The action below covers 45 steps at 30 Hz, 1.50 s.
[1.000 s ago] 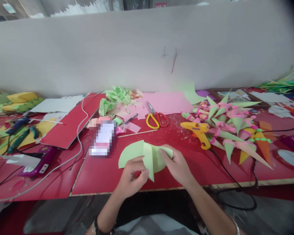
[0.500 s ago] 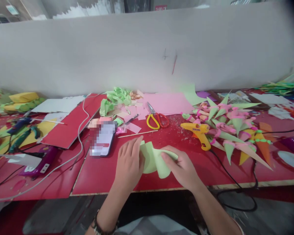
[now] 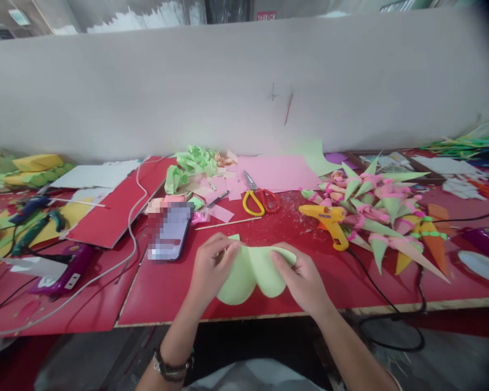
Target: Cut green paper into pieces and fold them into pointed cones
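Between my hands is a light green sheet of paper (image 3: 238, 279), curled into two rounded lobes along its lower edge. My left hand (image 3: 212, 271) pinches its left side near the top, thumb against fingers. At the other side my right hand (image 3: 299, 274) grips the curled edge, with the thumb in front and the fingers behind. Beyond the paper lie scissors (image 3: 255, 202) with one yellow and one red handle, and a thin wooden stick (image 3: 228, 223). A yellow glue gun (image 3: 328, 220) rests to the right of my right hand.
A phone (image 3: 173, 231) lies left of my hands. Pink and green paper cones (image 3: 385, 206) are heaped at the right. Pink sheets (image 3: 279, 172) and crumpled green paper (image 3: 195, 163) lie by the grey partition (image 3: 228, 92). A white cable (image 3: 132, 231) crosses the red table (image 3: 167, 301).
My left hand has gone from fingers stretched along the paper to a pinch on it. The paper's left part has swung out leftward and now shows as a broad rounded lobe.
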Each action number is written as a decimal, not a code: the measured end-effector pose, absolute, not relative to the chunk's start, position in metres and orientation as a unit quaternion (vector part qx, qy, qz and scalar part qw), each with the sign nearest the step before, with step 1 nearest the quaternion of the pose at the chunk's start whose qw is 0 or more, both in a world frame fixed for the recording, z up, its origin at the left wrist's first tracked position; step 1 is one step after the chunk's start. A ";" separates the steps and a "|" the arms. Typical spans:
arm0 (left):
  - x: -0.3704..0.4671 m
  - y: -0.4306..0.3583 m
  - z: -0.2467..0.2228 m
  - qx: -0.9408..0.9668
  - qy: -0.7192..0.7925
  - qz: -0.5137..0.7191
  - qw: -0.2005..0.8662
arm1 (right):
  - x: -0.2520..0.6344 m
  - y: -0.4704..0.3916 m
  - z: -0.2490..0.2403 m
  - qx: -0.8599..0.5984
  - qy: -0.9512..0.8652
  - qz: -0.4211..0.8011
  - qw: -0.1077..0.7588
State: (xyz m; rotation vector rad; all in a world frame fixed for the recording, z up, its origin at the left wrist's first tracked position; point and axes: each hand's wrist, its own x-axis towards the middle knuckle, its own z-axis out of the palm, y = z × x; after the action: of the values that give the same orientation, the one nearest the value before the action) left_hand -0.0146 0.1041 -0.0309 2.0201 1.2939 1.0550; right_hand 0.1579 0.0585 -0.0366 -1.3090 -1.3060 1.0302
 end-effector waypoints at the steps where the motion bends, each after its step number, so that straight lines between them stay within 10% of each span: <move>1: -0.021 0.110 -0.032 0.757 0.486 0.378 0.218 | 0.158 0.059 -0.037 -0.540 -0.537 0.424 0.490; 7: -0.068 0.158 -0.066 0.732 0.636 0.221 -0.106 | 0.162 0.058 -0.044 -0.560 -0.535 0.411 0.481; 13: -0.067 0.150 -0.059 0.741 0.612 0.264 -0.082 | 0.161 0.059 -0.044 -0.562 -0.534 0.410 0.481; 19: -0.035 0.098 -0.008 0.848 0.445 0.231 0.173 | 0.155 0.061 -0.040 -0.557 -0.559 0.388 0.476; 30: -0.001 0.087 -0.023 0.836 0.515 0.168 -0.088 | 0.153 0.059 -0.037 -0.544 -0.553 0.408 0.481; 45: 0.003 0.096 -0.035 0.653 0.519 0.374 0.405 | 0.157 0.060 -0.043 -0.532 -0.512 0.443 0.509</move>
State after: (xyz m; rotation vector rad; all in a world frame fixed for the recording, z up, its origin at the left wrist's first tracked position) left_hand 0.0030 0.0962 -0.0346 1.6479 1.3107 0.9446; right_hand 0.1566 0.0595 -0.0432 -1.2810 -1.2335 1.0668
